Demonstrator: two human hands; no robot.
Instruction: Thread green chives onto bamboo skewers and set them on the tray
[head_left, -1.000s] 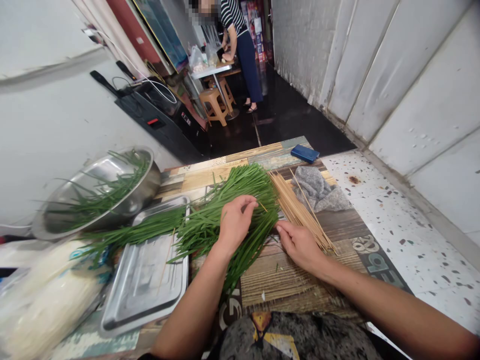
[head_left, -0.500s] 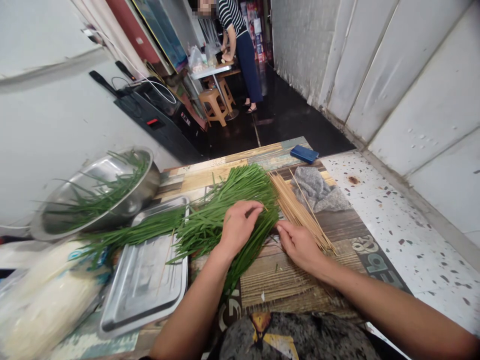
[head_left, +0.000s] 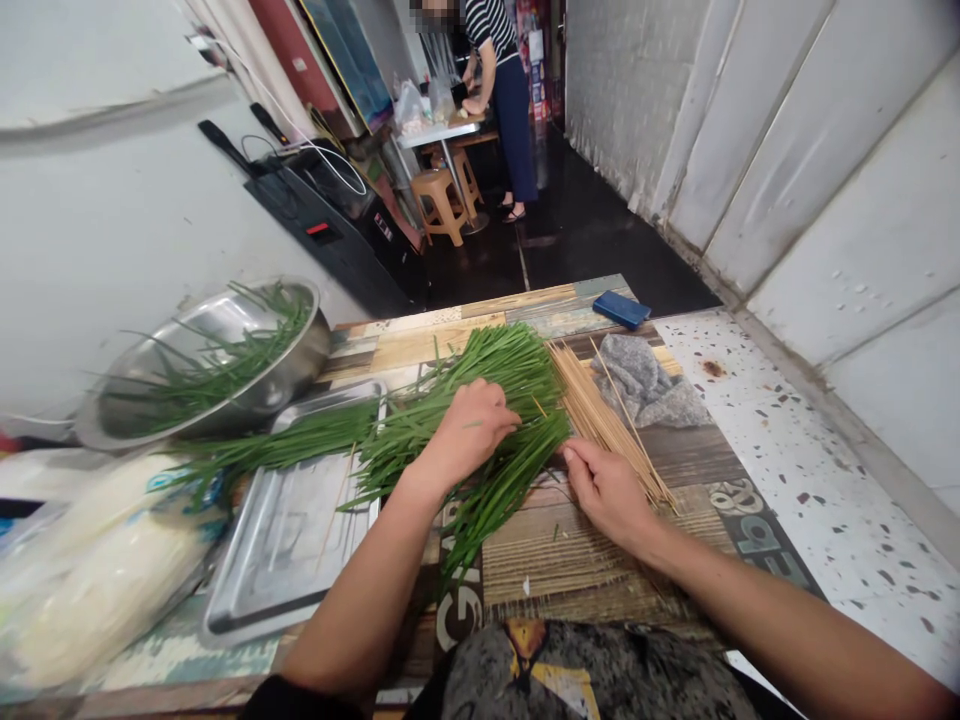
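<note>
A thick pile of green garlic chives [head_left: 502, 365] lies on the wood-patterned table. My left hand [head_left: 474, 428] rests over the pile, fingers curled round some leaves, its fingertips partly hidden. At the pile's right edge, my right hand [head_left: 611, 490] pinches the end of a bamboo skewer. That skewer's tip [head_left: 539, 406] pokes out among the leaves, in line with my right fingertips; chives cover its middle. Just beyond the right hand lies a bundle of loose bamboo skewers [head_left: 604, 415]. More chives lie across the metal tray [head_left: 281, 560] on the left, with a single skewer in it.
A steel bowl [head_left: 289, 375] with chives stands at the left, behind a plastic bag [head_left: 105, 580] of pale contents. A grey cloth [head_left: 637, 375] and a blue box [head_left: 621, 309] lie at the right. Farther off, a person [head_left: 506, 100] works at a small table [head_left: 439, 132].
My left hand has moved back from the skewer tip and down to the left, its fingers now curled into the chives. The right hand keeps its pinch. The view has shifted slightly.
</note>
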